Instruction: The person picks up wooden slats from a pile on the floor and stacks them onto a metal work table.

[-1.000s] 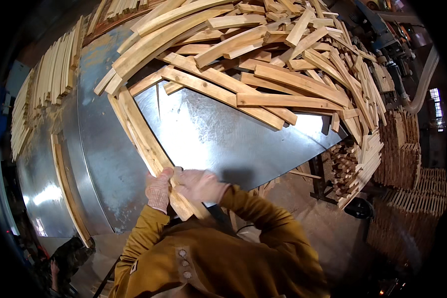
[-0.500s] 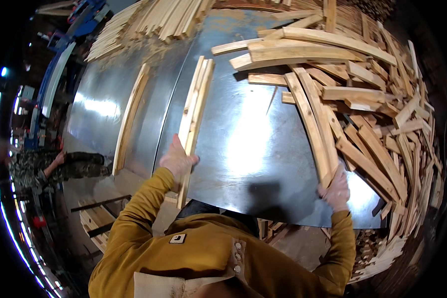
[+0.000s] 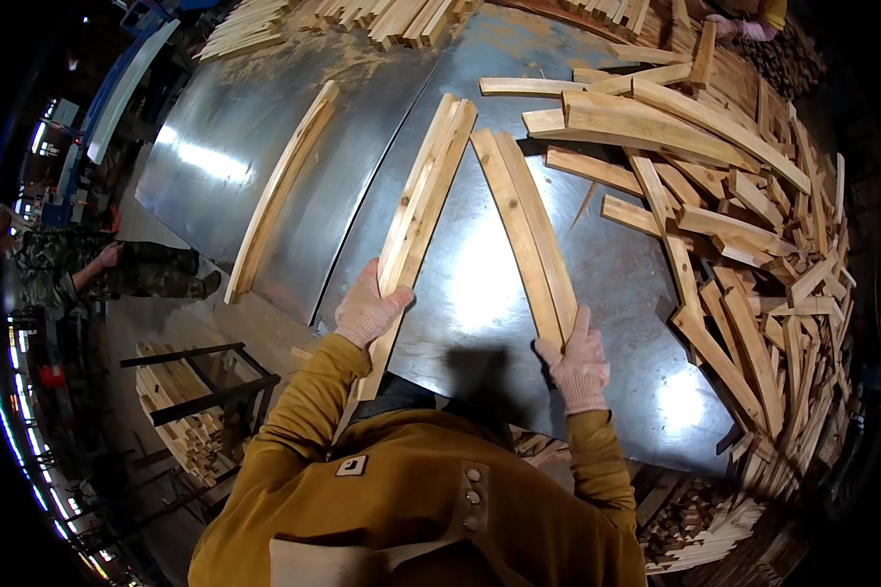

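My left hand [image 3: 370, 305], in a pale knit glove, is closed around the lower part of a bundle of wooden strips [image 3: 429, 196] lying side by side. My right hand [image 3: 576, 364], gloved likewise, grips the near end of two curved wooden pieces [image 3: 529, 235] that lie against each other. Their far ends lean toward the bundle's far end, so both sets form a narrow upturned V over the metal tabletop [image 3: 440, 342]. Farther left, a single curved wooden piece [image 3: 279, 201] rests on the metal, touched by neither hand.
A loose heap of wooden pieces [image 3: 724, 230] covers the right side. Pale strips [image 3: 411, 22] are stacked at the far edge. A rack with wood [image 3: 191, 421] stands lower left. One person [image 3: 69, 264] is at left; another person's gloved hand [image 3: 744, 27] shows at far right.
My right hand has moved left, bringing the two curved pieces away from the heap and close to the bundle. My left hand keeps hold of its strips. The view has shifted somewhat.
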Demonstrator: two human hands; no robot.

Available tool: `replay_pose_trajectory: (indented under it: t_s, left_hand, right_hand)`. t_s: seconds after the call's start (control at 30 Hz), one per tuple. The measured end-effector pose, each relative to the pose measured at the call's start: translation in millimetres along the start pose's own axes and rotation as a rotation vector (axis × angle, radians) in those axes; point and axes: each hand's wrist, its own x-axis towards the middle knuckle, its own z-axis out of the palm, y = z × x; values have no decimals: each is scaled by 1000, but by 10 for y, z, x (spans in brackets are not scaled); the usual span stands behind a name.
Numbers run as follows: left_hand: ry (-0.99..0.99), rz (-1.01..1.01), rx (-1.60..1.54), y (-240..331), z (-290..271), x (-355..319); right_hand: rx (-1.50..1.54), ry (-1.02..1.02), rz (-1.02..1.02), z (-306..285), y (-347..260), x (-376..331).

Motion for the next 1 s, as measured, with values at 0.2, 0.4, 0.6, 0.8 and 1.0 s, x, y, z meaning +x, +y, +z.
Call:
replay_pose_trajectory:
  t_s: [0.2, 0.4, 0.6, 0.8, 1.0]
  left_hand:
    - [-59, 118, 135, -188, -40, 22]
    - [-232, 98, -26, -236, -207, 116]
    - [-115, -36, -31, -289, -452, 151]
    - [-73, 9, 132, -634, -832, 67]
    - [46, -36, 322, -514, -510, -54]
  right_hand:
    - [567, 95, -295, 150, -98, 68]
    - [1490, -421, -245, 268, -941, -12]
    - [1715, -374, -152, 568, -1945, -222]
    - [-92, -90, -928, 1332, -2422, -20]
    - [266, 26, -614, 923, -2304, -73]
